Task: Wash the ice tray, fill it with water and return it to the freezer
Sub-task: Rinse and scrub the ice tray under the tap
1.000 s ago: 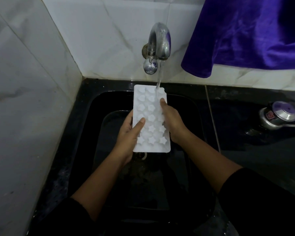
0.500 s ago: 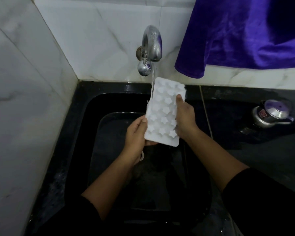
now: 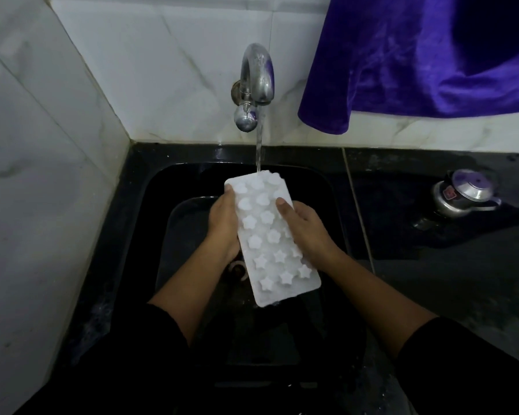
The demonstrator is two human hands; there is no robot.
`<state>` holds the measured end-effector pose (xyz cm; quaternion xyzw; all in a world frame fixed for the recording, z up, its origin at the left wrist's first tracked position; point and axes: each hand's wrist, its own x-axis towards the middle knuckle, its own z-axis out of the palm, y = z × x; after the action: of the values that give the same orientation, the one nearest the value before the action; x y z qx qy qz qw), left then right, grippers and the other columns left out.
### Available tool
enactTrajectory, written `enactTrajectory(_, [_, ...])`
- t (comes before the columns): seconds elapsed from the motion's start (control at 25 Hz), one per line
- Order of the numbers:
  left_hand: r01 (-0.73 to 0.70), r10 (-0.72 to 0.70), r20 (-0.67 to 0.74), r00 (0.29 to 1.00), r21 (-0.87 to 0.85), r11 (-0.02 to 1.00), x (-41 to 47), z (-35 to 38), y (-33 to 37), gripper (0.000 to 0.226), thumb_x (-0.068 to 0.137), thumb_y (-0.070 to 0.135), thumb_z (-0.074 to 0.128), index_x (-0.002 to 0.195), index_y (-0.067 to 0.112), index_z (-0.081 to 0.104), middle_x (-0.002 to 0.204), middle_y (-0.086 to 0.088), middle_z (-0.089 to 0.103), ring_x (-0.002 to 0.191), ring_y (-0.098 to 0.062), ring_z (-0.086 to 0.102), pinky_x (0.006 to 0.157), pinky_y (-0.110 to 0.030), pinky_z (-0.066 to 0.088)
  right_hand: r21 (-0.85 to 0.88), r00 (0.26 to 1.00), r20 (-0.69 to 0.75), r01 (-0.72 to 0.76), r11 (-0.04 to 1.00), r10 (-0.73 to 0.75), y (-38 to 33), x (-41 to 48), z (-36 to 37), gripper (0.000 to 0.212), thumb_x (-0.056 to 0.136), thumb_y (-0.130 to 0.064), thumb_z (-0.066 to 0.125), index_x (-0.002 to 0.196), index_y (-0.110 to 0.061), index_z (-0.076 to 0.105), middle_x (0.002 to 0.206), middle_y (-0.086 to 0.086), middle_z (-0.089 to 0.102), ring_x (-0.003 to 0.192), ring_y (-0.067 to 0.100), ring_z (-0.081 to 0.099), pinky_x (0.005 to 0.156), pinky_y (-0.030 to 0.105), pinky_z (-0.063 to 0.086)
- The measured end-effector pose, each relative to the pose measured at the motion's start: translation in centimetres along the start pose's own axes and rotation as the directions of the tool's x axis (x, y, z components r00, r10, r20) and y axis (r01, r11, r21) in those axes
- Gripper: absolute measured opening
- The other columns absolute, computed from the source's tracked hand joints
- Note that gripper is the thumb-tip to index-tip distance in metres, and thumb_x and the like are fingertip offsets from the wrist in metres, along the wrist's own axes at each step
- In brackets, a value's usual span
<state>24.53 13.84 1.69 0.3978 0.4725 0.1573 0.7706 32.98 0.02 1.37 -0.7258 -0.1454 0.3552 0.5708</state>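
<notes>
Head view: white star-embossed ice tray under curved chrome tap.

White star-moulded ice tray, underside up, tilted, far end under running water

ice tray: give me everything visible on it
The white rectangular ice tray looks like plastic or silicone, with three columns of star-shaped cells that appear raised, so its underside is likely up. It is held skewed over the black sink, its far edge under the water stream from the tap. The left hand grips its left edge, the right hand its right edge, thumb on top.
</notes>
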Motion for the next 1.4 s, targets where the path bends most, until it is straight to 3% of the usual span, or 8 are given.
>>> enactTrajectory(0.16, [-0.016,0.024,0.083,0.996,-0.098,0.995,0.8,-1.4,2.5,0.06,0.104,0.057,0.047,0.131,0.008,0.067,0.123,-0.017,0.074,0.114,-0.037,0.072,0.107,-0.057,0.051,0.051,0.987,0.13,-0.106,0.993,0.099,-0.8,-0.1,-0.6,0.049,0.1,-0.051,0.059,0.115,-0.007,0.073,0.108,0.007,0.079,0.098,0.024,0.077,0.081,0.033,0.062])
enactTrajectory(0.36, [-0.078,0.119,0.065,0.991,-0.439,0.895,1.9,-5.5,5.4,0.066,0.109,0.058,0.027,0.14,0.011,0.061,0.132,-0.018,0.07,0.124,-0.035,0.066,0.107,-0.05,0.05,0.233,0.968,0.144,-0.237,0.943,0.208,0.0,0.1,0.2,0.044,0.102,-0.054,0.052,0.122,-0.02,0.072,0.116,0.005,0.077,0.106,0.024,0.074,0.093,0.046,0.059])
enactTrajectory(0.52, [-0.092,0.117,-0.003,0.993,-0.634,0.768,1.9,-8.4,5.6,0.056,0.111,0.044,0.027,0.146,0.012,0.057,0.135,-0.019,0.068,0.127,-0.038,0.064,0.11,-0.055,0.048,0.353,0.966,0.165,-0.246,0.902,0.199,-1.4,0.9,1.3,0.04,0.104,-0.04,0.054,0.131,-0.012,0.066,0.122,0.011,0.074,0.111,0.031,0.071,0.096,0.053,0.057])
enactTrajectory(0.72, [-0.092,0.065,-0.07,0.995,-0.523,0.848,0.4,-8.8,3.3,0.031,0.106,0.022,0.049,0.131,0.015,0.066,0.116,-0.011,0.078,0.115,-0.033,0.072,0.091,-0.049,0.06,0.354,0.991,0.022,-0.135,0.925,0.136,-4.3,1.7,-0.8,0.029,0.104,-0.021,0.054,0.126,-0.007,0.066,0.114,0.014,0.077,0.102,0.03,0.073,0.087,0.048,0.062])
enactTrajectory(0.88, [0.002,0.01,0.034,0.999,-0.351,0.936,0.3,-7.0,0.6,0.038,0.104,0.008,0.044,0.133,0.021,0.064,0.113,-0.005,0.079,0.105,-0.024,0.075,0.091,-0.041,0.058,0.24,0.995,-0.087,-0.02,0.971,0.041,-6.2,1.5,-4.2,0.025,0.104,-0.017,0.054,0.12,-0.006,0.069,0.111,0.014,0.077,0.105,0.033,0.073,0.095,0.053,0.059])
enactTrajectory(1.04, [0.074,-0.036,0.144,0.989,-0.269,0.96,0.4,-5.1,-1.0,0.048,0.1,-0.001,0.046,0.141,0.019,0.061,0.117,-0.006,0.078,0.102,-0.022,0.077,0.085,-0.037,0.058,0.227,0.991,-0.131,0.061,0.972,-0.032,-7.3,0.8,-7.1,0.024,0.104,-0.018,0.056,0.121,-0.007,0.069,0.112,0.011,0.078,0.104,0.029,0.075,0.089,0.047,0.061])
enactTrajectory(1.24, [-0.03,0.071,0.169,0.983,-0.231,0.972,0.2,-4.8,0.8,0.043,0.105,0.003,0.044,0.142,0.019,0.06,0.127,-0.006,0.075,0.114,-0.024,0.073,0.086,-0.037,0.06,0.275,0.969,-0.237,0.003,0.961,0.065,-4.6,1.3,-7.5,0.023,0.103,-0.008,0.053,0.119,-0.009,0.069,0.107,0.011,0.078,0.095,0.029,0.076,0.072,0.038,0.063])
enactTrajectory(1.4, [-0.174,0.197,0.12,0.973,-0.179,0.968,-0.5,-6.7,3.3,0.037,0.105,0.008,0.048,0.137,0.021,0.062,0.128,-0.005,0.074,0.116,-0.023,0.072,0.092,-0.041,0.058,0.149,0.975,-0.198,-0.075,0.986,0.104,-1.6,2.2,-4.2,0.036,0.098,0.001,0.051,0.121,-0.018,0.07,0.111,0.01,0.077,0.092,0.024,0.077,0.073,0.039,0.064])
